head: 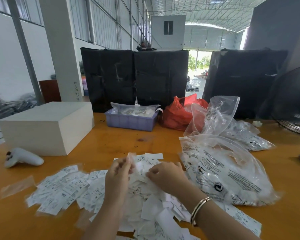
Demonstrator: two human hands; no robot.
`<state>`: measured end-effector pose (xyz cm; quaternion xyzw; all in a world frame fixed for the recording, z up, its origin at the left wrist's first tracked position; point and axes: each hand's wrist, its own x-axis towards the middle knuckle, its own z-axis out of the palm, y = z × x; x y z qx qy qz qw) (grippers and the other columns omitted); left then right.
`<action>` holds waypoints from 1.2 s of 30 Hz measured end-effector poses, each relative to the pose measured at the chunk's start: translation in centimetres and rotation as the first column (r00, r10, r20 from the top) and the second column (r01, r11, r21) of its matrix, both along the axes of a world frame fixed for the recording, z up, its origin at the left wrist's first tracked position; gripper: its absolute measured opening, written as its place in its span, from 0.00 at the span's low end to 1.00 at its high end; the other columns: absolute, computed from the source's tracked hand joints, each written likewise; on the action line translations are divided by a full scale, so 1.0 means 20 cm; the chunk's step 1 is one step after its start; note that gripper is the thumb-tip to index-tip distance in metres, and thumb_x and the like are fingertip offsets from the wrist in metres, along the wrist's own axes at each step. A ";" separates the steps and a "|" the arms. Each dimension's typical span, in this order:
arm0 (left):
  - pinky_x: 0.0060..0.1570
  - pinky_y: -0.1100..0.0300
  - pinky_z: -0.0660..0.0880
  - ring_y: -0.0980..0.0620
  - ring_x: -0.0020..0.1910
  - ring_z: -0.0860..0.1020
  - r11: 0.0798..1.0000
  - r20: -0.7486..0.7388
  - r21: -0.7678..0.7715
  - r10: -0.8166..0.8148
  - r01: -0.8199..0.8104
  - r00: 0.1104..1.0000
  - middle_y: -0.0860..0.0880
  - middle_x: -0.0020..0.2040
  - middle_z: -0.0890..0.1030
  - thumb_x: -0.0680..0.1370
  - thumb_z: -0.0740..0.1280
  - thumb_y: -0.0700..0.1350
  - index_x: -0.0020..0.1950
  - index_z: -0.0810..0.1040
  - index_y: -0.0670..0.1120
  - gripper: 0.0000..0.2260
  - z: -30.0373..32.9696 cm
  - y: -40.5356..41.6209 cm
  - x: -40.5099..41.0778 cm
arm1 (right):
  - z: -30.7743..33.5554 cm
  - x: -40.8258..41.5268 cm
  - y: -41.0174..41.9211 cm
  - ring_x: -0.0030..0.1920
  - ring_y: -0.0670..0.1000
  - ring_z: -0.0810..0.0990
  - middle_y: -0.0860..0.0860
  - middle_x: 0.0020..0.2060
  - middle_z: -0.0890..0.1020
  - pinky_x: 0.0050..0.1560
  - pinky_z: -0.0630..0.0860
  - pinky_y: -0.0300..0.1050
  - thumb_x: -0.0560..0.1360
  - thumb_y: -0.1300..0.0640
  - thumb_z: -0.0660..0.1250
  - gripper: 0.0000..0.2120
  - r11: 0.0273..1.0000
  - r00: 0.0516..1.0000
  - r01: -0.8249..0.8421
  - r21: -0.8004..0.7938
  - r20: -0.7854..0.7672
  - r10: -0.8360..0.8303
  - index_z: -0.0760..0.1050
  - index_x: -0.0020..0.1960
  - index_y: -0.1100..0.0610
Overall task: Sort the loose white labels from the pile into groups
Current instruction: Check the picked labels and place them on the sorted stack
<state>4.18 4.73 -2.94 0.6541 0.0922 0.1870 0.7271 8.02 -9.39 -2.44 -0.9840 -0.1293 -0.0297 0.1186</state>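
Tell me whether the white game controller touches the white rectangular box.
Apart. The head view shows bare orange table between the white game controller and the white rectangular box.

I see white labels (62,193) with black print under my fingers (125,163), on an orange table (121,141). Beyond my fingers: a lilac tray (130,121), a red bag (177,113), black bales (135,75).

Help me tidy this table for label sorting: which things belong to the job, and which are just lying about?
Job: pile of white labels; left hand pinching a label; right hand on the pile.

Lying about: white controller, white box, blue tray, red bag, fan.
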 end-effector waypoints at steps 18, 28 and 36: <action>0.35 0.59 0.74 0.51 0.38 0.76 0.948 -0.099 -0.281 -0.186 0.151 0.978 0.45 0.48 0.79 0.75 0.63 0.31 0.50 0.80 0.50 0.15 0.01 0.00 0.01 | 0.05 -0.11 -0.12 0.25 0.45 0.68 0.48 0.23 0.73 0.31 0.66 0.39 0.78 0.51 0.62 0.14 0.329 0.969 0.165 0.930 -0.089 -0.232 0.79 0.39 0.57; 0.36 0.61 0.79 0.50 0.35 0.82 0.875 -0.085 -0.297 -0.423 0.382 0.902 0.45 0.36 0.83 0.76 0.67 0.36 0.42 0.85 0.43 0.08 0.00 -0.05 -0.03 | -0.05 -0.30 -0.20 0.30 0.56 0.82 0.52 0.27 0.81 0.24 0.73 0.41 0.80 0.59 0.59 0.06 -0.147 0.942 0.321 0.936 -0.331 -0.052 0.72 0.48 0.60; 0.37 0.61 0.77 0.50 0.40 0.83 0.912 -0.152 -0.150 -0.402 0.381 0.903 0.44 0.42 0.85 0.70 0.74 0.39 0.44 0.81 0.43 0.05 -0.01 -0.08 -0.04 | -0.10 -0.32 -0.20 0.46 0.62 0.83 0.63 0.45 0.83 0.40 0.81 0.45 0.76 0.67 0.60 0.12 -0.295 0.960 0.271 0.916 -0.234 0.153 0.73 0.58 0.59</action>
